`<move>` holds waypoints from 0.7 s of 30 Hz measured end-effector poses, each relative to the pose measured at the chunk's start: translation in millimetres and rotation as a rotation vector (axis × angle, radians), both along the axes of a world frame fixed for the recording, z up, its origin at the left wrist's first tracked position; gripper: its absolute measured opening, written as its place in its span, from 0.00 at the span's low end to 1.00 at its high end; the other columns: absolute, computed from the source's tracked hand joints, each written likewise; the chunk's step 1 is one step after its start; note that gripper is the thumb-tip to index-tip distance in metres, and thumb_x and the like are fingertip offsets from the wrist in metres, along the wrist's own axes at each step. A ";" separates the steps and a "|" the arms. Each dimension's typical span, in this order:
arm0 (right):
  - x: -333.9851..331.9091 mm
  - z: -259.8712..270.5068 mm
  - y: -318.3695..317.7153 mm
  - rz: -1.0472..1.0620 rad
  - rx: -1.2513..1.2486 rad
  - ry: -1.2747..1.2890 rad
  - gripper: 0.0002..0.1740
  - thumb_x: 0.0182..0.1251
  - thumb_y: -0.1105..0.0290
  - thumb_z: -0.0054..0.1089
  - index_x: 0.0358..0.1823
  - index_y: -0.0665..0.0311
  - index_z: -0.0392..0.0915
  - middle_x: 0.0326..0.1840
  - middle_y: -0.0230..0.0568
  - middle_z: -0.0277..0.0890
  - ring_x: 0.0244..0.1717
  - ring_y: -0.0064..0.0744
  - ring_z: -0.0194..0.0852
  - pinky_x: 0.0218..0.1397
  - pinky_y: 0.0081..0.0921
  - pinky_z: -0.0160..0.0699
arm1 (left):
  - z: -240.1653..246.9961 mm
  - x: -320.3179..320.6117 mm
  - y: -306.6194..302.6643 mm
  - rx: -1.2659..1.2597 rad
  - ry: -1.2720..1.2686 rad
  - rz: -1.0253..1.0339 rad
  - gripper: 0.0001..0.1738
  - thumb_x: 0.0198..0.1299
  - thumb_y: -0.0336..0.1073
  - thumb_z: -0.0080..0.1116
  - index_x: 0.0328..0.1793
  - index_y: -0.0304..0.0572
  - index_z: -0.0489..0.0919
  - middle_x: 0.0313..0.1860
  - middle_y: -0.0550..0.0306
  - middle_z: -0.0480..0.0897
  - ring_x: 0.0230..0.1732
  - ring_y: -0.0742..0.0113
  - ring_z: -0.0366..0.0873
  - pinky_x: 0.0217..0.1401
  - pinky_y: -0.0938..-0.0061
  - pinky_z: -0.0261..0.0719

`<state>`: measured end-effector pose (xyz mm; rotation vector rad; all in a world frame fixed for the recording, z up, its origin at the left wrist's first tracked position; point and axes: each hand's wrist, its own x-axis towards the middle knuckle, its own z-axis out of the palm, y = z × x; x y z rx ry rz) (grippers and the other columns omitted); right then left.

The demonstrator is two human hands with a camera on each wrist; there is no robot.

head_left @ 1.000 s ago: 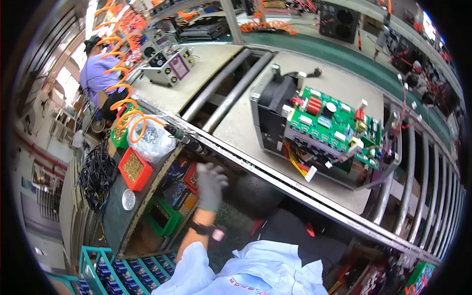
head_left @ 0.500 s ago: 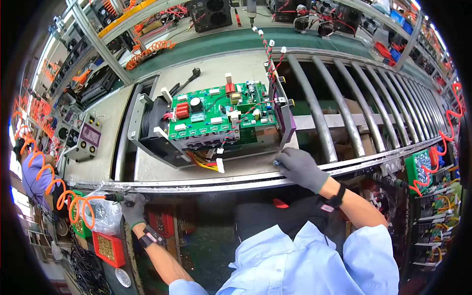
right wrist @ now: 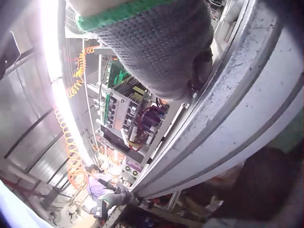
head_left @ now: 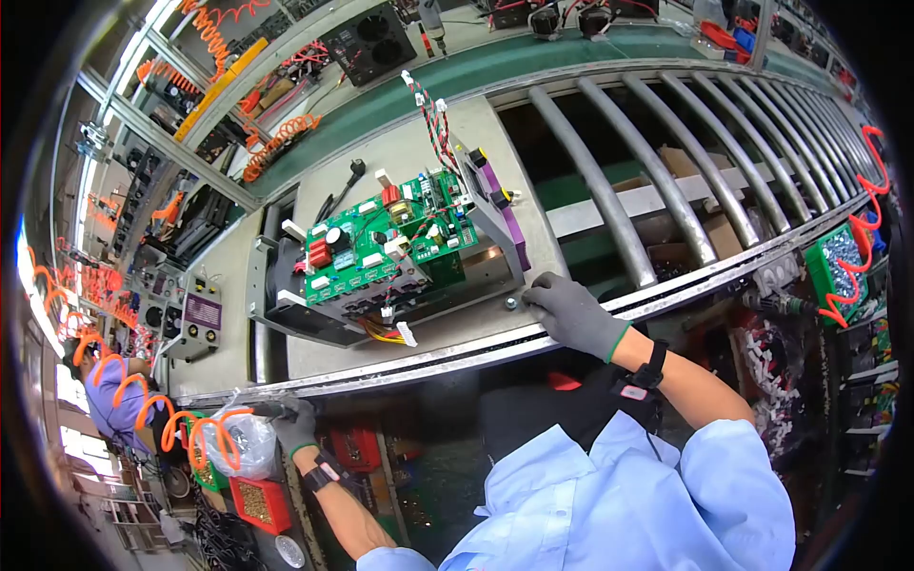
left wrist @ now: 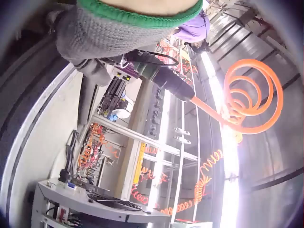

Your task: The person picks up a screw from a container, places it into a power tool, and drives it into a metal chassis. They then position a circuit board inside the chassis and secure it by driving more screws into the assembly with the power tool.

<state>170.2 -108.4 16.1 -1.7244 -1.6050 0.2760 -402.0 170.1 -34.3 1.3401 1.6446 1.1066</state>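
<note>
My gloved left hand (head_left: 297, 425) grips a dark air screwdriver (left wrist: 166, 78) at the bench's near edge; an orange coiled hose (left wrist: 256, 95) runs from its end. My gloved right hand (head_left: 576, 314) rests at the near edge of the board, its fingers bent downward. Just left of those fingertips a small silver bolt (head_left: 511, 303) shows on the board. Whether the right fingers also pinch something, I cannot tell. Beyond them sits an open power unit with a green circuit board (head_left: 381, 243), a black fan end at left and a purple end panel (head_left: 505, 214) at right.
Metal rollers (head_left: 609, 190) extend to the right. A red bin of brass-coloured parts (head_left: 259, 504) and a plastic bag (head_left: 238, 443) stand at lower left. At right is a green bin of silver parts (head_left: 843, 266). Another person (head_left: 114, 400) works at far left.
My left hand has come from over the lower bins to the tool and taken hold of it. The right hand came into view at the board; the bolt now shows beside its fingertips.
</note>
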 end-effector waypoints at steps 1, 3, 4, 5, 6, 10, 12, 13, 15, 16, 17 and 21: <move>1.2 -1.6 1.1 -0.004 0.002 0.006 0.10 0.66 0.70 0.64 0.47 0.63 0.84 0.46 0.50 0.78 0.44 0.55 0.81 0.49 0.44 0.82 | 5.7 9.6 -6.6 0.063 -0.323 0.037 0.04 0.67 0.27 0.57 0.40 0.37 0.73 0.33 0.58 0.80 0.30 0.74 0.77 0.32 0.78 0.77; 4.0 -0.9 2.5 0.010 -0.010 0.011 0.11 0.67 0.71 0.62 0.49 0.62 0.85 0.46 0.49 0.78 0.45 0.54 0.81 0.49 0.43 0.82 | 18.0 29.5 -27.1 0.088 -0.684 0.078 0.02 0.69 0.25 0.52 0.40 0.38 0.73 0.33 0.60 0.79 0.31 0.75 0.76 0.31 0.79 0.77; 4.9 -3.0 0.0 0.015 -0.026 0.017 0.11 0.68 0.72 0.60 0.49 0.62 0.85 0.46 0.48 0.78 0.46 0.53 0.81 0.49 0.43 0.83 | 24.6 39.4 -41.2 0.040 -0.725 0.084 0.03 0.70 0.25 0.50 0.41 0.38 0.73 0.33 0.60 0.78 0.32 0.75 0.75 0.30 0.80 0.76; 5.5 -5.3 -3.0 -0.007 -0.017 0.016 0.11 0.68 0.71 0.60 0.49 0.61 0.85 0.46 0.48 0.78 0.45 0.53 0.82 0.49 0.43 0.83 | 31.1 49.4 -55.3 -0.008 -0.765 0.091 0.05 0.71 0.25 0.47 0.41 0.38 0.73 0.33 0.61 0.77 0.32 0.76 0.75 0.30 0.80 0.76; 6.1 -6.9 -4.7 -0.027 -0.008 0.015 0.10 0.68 0.71 0.60 0.48 0.61 0.85 0.46 0.48 0.78 0.44 0.53 0.82 0.48 0.43 0.83 | 35.5 57.8 -73.0 -0.075 -0.983 0.118 0.05 0.72 0.26 0.46 0.42 0.38 0.73 0.34 0.61 0.77 0.31 0.75 0.74 0.29 0.80 0.75; 6.4 -6.1 -7.6 -0.069 0.012 -0.018 0.09 0.68 0.69 0.61 0.46 0.60 0.85 0.43 0.46 0.79 0.42 0.52 0.83 0.46 0.43 0.84 | 11.0 52.8 -152.6 0.002 -0.472 -0.210 0.06 0.70 0.34 0.50 0.46 0.40 0.73 0.39 0.54 0.80 0.33 0.68 0.77 0.31 0.80 0.80; 6.9 -7.0 -7.6 -0.092 0.017 -0.011 0.08 0.67 0.68 0.63 0.45 0.59 0.85 0.43 0.44 0.80 0.42 0.51 0.83 0.46 0.44 0.84 | 60.0 90.1 -207.5 -0.404 -1.237 -0.220 0.10 0.66 0.36 0.55 0.50 0.40 0.74 0.45 0.45 0.83 0.34 0.57 0.83 0.24 0.76 0.83; 6.4 -6.3 -5.4 -0.090 0.020 -0.013 0.08 0.66 0.68 0.64 0.44 0.59 0.85 0.43 0.43 0.80 0.42 0.51 0.83 0.46 0.44 0.83 | 95.3 118.0 -238.5 -0.443 -0.972 -0.043 0.12 0.67 0.34 0.52 0.55 0.45 0.75 0.48 0.42 0.83 0.30 0.54 0.84 0.17 0.74 0.82; 6.6 -5.3 -3.4 -0.092 0.010 -0.020 0.08 0.66 0.68 0.65 0.44 0.60 0.84 0.41 0.45 0.80 0.42 0.51 0.83 0.46 0.44 0.83 | 122.0 150.7 -267.1 -0.466 -1.011 0.054 0.17 0.67 0.33 0.51 0.62 0.49 0.75 0.49 0.39 0.82 0.26 0.54 0.83 0.15 0.71 0.83; 7.3 -6.0 -2.2 -0.080 0.020 -0.019 0.08 0.65 0.68 0.65 0.44 0.61 0.84 0.41 0.45 0.81 0.41 0.52 0.83 0.46 0.44 0.83 | 123.0 152.5 -271.8 -0.469 -0.976 -0.206 0.22 0.66 0.35 0.52 0.66 0.50 0.73 0.50 0.38 0.81 0.24 0.54 0.83 0.15 0.71 0.83; 7.8 -5.4 -1.1 -0.067 0.029 -0.019 0.08 0.65 0.69 0.65 0.43 0.61 0.84 0.40 0.45 0.81 0.41 0.52 0.83 0.46 0.44 0.82 | 129.9 165.5 -276.4 -0.456 -0.846 -0.300 0.28 0.62 0.38 0.54 0.70 0.49 0.69 0.52 0.40 0.80 0.27 0.57 0.83 0.17 0.72 0.82; 5.4 2.0 -3.7 -0.070 -0.003 -0.051 0.08 0.67 0.68 0.63 0.44 0.60 0.84 0.41 0.47 0.80 0.41 0.53 0.83 0.46 0.47 0.83 | 131.2 226.0 -270.2 -0.451 -0.493 -0.549 0.49 0.53 0.42 0.57 0.84 0.45 0.54 0.56 0.44 0.78 0.36 0.65 0.82 0.29 0.74 0.82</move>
